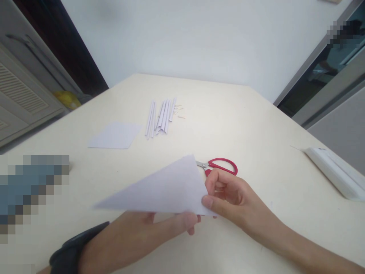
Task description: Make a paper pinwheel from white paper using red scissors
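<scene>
A white sheet of paper (168, 186), triangular in outline, is held above the table between both hands. My left hand (168, 228) grips its lower edge, thumb on the near face and the other fingers mostly hidden behind. At the lower right corner my right hand (228, 194) pinches the paper, its thumb pressed on the front. Just beyond my right hand lies a pair of scissors (222, 166) with red handles; the paper covers most of the blades.
Several thin rolled paper tubes (164, 116) lie farther back, with small scraps (180, 112) beside them. Left of them is a flat stack of white paper (115, 135). A white plastic-looking pack (336, 173) rests at the right table edge. A blurred-out area covers the left edge.
</scene>
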Demonstrator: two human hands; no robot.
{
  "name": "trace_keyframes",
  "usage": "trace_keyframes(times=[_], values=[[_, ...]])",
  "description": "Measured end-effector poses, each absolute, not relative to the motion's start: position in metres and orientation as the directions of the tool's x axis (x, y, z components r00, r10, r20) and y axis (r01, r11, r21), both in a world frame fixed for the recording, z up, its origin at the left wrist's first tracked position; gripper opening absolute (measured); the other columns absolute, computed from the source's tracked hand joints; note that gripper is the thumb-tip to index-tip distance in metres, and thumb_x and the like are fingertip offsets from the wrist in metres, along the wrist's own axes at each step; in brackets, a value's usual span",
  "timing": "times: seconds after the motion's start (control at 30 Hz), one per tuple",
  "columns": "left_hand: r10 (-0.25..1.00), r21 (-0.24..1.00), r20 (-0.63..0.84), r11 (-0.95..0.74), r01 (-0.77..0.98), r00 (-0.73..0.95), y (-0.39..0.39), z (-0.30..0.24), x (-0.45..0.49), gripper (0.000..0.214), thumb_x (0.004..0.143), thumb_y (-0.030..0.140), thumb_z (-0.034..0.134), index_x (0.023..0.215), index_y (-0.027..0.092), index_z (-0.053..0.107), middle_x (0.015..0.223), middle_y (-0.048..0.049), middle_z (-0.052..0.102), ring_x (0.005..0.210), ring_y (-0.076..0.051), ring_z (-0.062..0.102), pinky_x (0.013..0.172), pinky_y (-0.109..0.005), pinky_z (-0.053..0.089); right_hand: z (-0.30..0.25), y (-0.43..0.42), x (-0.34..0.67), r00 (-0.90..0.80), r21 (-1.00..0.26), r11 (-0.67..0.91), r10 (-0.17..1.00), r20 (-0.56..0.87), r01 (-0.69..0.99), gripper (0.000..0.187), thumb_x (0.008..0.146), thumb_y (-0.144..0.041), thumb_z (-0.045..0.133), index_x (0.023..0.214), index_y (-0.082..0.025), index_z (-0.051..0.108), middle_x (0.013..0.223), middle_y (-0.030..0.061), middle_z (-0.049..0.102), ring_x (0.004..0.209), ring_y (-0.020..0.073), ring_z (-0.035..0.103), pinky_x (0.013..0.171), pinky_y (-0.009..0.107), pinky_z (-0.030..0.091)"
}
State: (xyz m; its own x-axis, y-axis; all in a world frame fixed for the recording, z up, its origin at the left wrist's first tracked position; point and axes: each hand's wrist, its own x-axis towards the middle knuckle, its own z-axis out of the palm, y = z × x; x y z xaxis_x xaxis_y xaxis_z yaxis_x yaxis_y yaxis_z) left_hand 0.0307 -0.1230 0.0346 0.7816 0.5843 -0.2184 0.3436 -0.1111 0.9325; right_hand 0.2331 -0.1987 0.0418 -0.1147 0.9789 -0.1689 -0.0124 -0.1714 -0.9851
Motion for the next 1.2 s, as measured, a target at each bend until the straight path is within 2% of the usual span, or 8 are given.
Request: trace_keyframes(times=[0.17, 0.4, 0.47, 0.53, 0.63, 0.77, 0.93, 1.2], values=[[0.636, 0.938, -0.204, -0.090, 0.334, 0.744, -0.123, 0.040, 0.033, 0.020, 0.089, 0.038, 0.058, 0.080, 0.025, 0.071, 0.074, 0.0009, 0.074, 0.075, -0.021, 0.070, 0.075, -0.028, 0.055, 0.046, -0.204, 0.231, -0.167, -0.987, -0.108, 0.978, -0.127, 0.119, 0.021, 0.091, -0.032, 0.065, 0.080, -0.022, 0.051, 0.081, -0.0003, 0.061, 0.072, 0.0153, 0.055, 0.070, 0.031, 0.045], [0.685, 0.908, -0.182, -0.158, 0.388, 0.706, -0.133, 0.037, 0.033, 0.022, 0.084, 0.035, 0.062, 0.065, 0.027, 0.069, 0.072, 0.0044, 0.075, 0.075, -0.020, 0.071, 0.076, -0.026, 0.053, 0.051, -0.198, 0.241, -0.228, -0.961, -0.029, 0.969, -0.094, 0.274, 0.019, 0.094, -0.035, 0.060, 0.082, -0.022, 0.056, 0.079, 0.0000, 0.064, 0.076, 0.0176, 0.061, 0.068, 0.030, 0.047], [0.686, 0.896, -0.198, -0.164, 0.413, 0.700, -0.131, 0.035, 0.031, 0.023, 0.084, 0.037, 0.063, 0.064, 0.027, 0.069, 0.072, 0.0047, 0.075, 0.075, -0.021, 0.071, 0.075, -0.026, 0.053, 0.052, -0.191, 0.252, -0.145, -0.876, 0.049, 0.989, -0.024, 0.480, 0.017, 0.097, -0.033, 0.054, 0.085, -0.022, 0.059, 0.085, 0.0009, 0.065, 0.078, 0.0173, 0.061, 0.066, 0.029, 0.047], [0.694, 0.892, -0.207, -0.156, 0.425, 0.690, -0.128, 0.035, 0.031, 0.026, 0.084, 0.038, 0.063, 0.061, 0.027, 0.068, 0.073, 0.0041, 0.076, 0.076, -0.022, 0.071, 0.079, -0.027, 0.053, 0.050, -0.185, 0.264, -0.020, -0.648, 0.055, 0.998, 0.061, 0.759, 0.008, 0.097, -0.028, 0.054, 0.094, -0.024, 0.059, 0.097, 0.0022, 0.066, 0.084, 0.0186, 0.061, 0.073, 0.032, 0.047], [0.707, 0.898, -0.240, -0.098, 0.429, 0.665, -0.124, 0.037, 0.033, 0.028, 0.082, 0.037, 0.067, 0.056, 0.026, 0.066, 0.071, 0.0036, 0.074, 0.075, -0.021, 0.069, 0.079, -0.027, 0.052, 0.040, -0.179, 0.276, 0.002, -0.551, 0.023, 0.999, 0.044, 0.834, 0.017, 0.093, -0.023, 0.057, 0.110, -0.024, 0.060, 0.113, 0.0081, 0.062, 0.099, 0.0262, 0.059, 0.081, 0.041, 0.047], [0.712, 0.950, -0.243, 0.038, 0.309, 0.658, -0.121, 0.041, 0.037, 0.024, 0.079, 0.030, 0.071, 0.056, 0.025, 0.065, 0.063, 0.0053, 0.069, 0.064, -0.016, 0.064, 0.063, -0.021, 0.052, 0.027, -0.177, 0.276, -0.024, -0.510, 0.027, 1.000, 0.011, 0.860, 0.025, 0.090, -0.019, 0.057, 0.115, -0.023, 0.059, 0.113, 0.0101, 0.060, 0.103, 0.0291, 0.057, 0.085, 0.044, 0.046], [0.695, 0.967, -0.255, 0.172, 0.189, 0.672, -0.121, 0.040, 0.039, 0.022, 0.078, 0.025, 0.074, 0.058, 0.024, 0.066, 0.062, 0.0062, 0.068, 0.061, -0.013, 0.063, 0.060, -0.017, 0.052, 0.028, -0.177, 0.272, 0.017, -0.541, -0.038, 0.999, -0.042, 0.840, 0.018, 0.087, -0.022, 0.060, 0.105, -0.022, 0.061, 0.102, 0.0084, 0.062, 0.087, 0.0260, 0.058, 0.074, 0.040, 0.045], [0.706, 0.986, -0.168, 0.131, 0.106, 0.688, -0.121, 0.043, 0.034, 0.030, 0.083, 0.031, 0.069, 0.054, 0.023, 0.063, 0.056, 0.0039, 0.064, 0.058, -0.014, 0.059, 0.060, -0.021, 0.051, 0.047, -0.176, 0.278, -0.039, -0.821, -0.206, 0.963, -0.267, 0.532, 0.022, 0.091, -0.040, 0.058, 0.099, -0.022, 0.066, 0.088, 0.0051, 0.067, 0.070, 0.0184, 0.059, 0.056, 0.029, 0.043]])
